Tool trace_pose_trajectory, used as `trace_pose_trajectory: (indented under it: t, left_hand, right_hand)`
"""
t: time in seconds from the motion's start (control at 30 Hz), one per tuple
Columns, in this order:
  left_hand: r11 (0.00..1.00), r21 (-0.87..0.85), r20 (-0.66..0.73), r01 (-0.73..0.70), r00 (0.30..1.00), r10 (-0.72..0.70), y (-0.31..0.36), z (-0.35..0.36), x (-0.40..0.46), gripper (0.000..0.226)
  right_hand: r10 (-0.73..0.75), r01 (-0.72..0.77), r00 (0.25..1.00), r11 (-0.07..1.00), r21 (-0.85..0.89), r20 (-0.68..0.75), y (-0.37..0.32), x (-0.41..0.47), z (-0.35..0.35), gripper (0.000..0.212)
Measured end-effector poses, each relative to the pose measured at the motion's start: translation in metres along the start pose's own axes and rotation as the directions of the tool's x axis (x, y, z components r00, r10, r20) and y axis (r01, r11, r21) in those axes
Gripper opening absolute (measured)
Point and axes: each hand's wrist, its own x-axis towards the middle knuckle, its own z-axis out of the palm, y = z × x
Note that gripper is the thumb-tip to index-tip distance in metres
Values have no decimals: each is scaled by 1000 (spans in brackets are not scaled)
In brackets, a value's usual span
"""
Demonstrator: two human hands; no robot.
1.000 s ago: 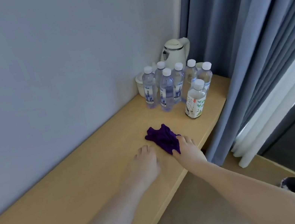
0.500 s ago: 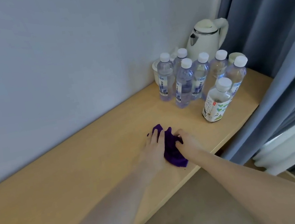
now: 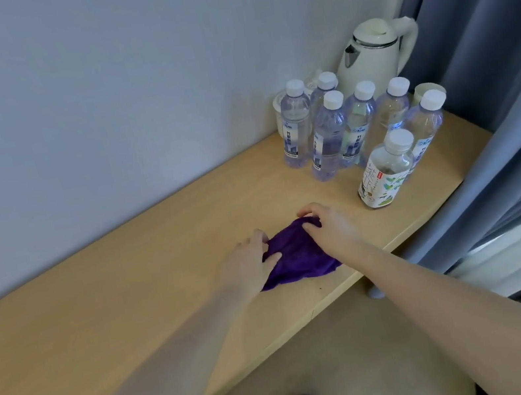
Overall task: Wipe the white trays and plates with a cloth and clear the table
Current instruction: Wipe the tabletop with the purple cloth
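Note:
A purple cloth (image 3: pixel 298 260) lies crumpled on the light wooden table (image 3: pixel 135 324), near its front edge. My left hand (image 3: pixel 246 264) pinches the cloth's left side with thumb and fingers. My right hand (image 3: pixel 327 229) grips the cloth's upper right corner. Both hands rest on the tabletop with the cloth spread between them. No white tray or plate is in view.
Several clear water bottles (image 3: pixel 328 136) and a labelled tea bottle (image 3: pixel 387 175) stand at the table's far right. Behind them are a cream kettle (image 3: pixel 376 51) and white cups. A blue-grey curtain (image 3: pixel 487 52) hangs at the right; the wall runs along the back.
My hands have closed on the cloth's two sides and pulled it wider between them. The view has shifted left, so the bottles sit further right.

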Motion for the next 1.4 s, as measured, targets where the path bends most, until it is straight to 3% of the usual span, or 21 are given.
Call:
trace_pose_trajectory:
  t: [0.1,0.17,0.27,0.37,0.63,0.83,0.93,1.2,1.4]
  left_hand:
    - [997,64,-7,33,999,-32,7,11,-10,35]
    - [995,100,-3,-27,1000,27,10,22,-16,50]
    - [989,93,47,-111,993,107,10,36,-22,64]
    - [987,110,72,-116,991,108,9,44,-27,63]
    - [981,135,38,-138,990,134,13,61,-56,64]
    - [971,199,4,-135,991,137,-16,56,-87,63]
    - [972,214,-45,-98,993,110,-39,45,-111,65]
    - [975,172,-76,142,988,-131,-119,22,-195,73]
    - [914,155,-203,376,917,-342,-188,-1,-263,60]
  right_hand:
    - [54,-65,997,982,-179,-63,5,-8,6,36]
    - [-20,-5,996,962,-274,-89,10,-17,14,41]
    - [-113,130,991,925,-357,68,16,-31,30,50]
    - [-71,118,989,907,-404,129,26,-40,43,54]
    - [-108,111,994,880,-461,33,41,-66,54,52]
    - [-94,59,995,840,-539,-37,9,-98,100,58]
    - [-147,102,989,825,-555,-36,-13,-109,129,61]
    - [-264,322,947,774,-545,185,-78,-140,208,70]
    - [-386,549,826,716,-431,411,-138,-157,274,67]
